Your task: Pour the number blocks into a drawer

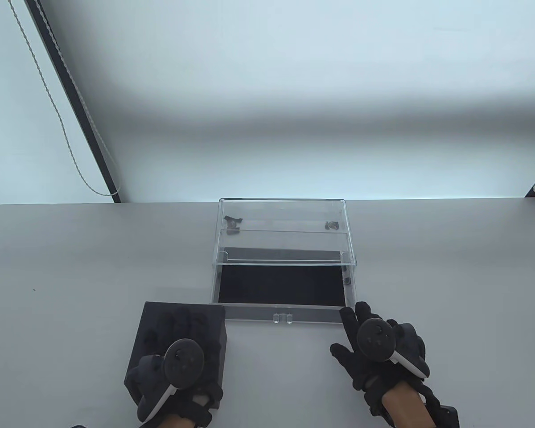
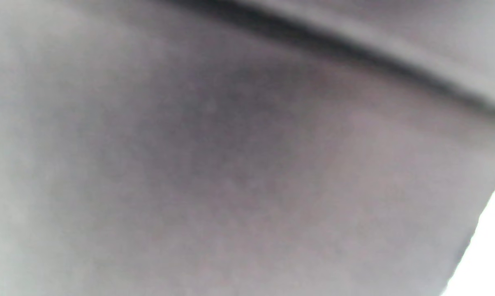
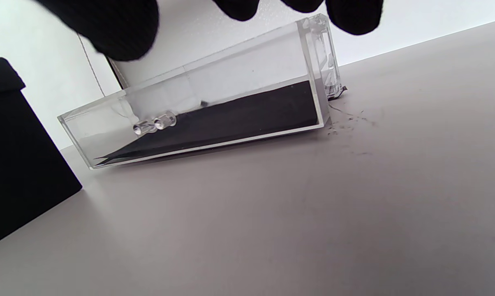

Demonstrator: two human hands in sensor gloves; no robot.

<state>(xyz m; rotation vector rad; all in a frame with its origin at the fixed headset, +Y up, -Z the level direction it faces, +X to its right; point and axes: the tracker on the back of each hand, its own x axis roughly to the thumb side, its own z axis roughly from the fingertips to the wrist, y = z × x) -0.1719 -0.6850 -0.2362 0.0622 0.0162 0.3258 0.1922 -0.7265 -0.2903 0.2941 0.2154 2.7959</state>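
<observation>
Number blocks presumably sit in the black box (image 1: 178, 343) under the left hand (image 1: 178, 370), grip unclear; right hand (image 1: 379, 347) open beside clear acrylic drawer (image 1: 281, 285). Hasty tipping could spill blocks.

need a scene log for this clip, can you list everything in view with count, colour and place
drawer: one, clear with black liner, pulled open toward the person, mid table
drawer case: one, clear, behind the drawer
black box: one, black, left of the drawer front
table: one, grey
cord: one, pale, hanging at far left
left hand: black glove, resting on the black box
right hand: black glove, fingers spread, by the drawer's right front corner
</observation>
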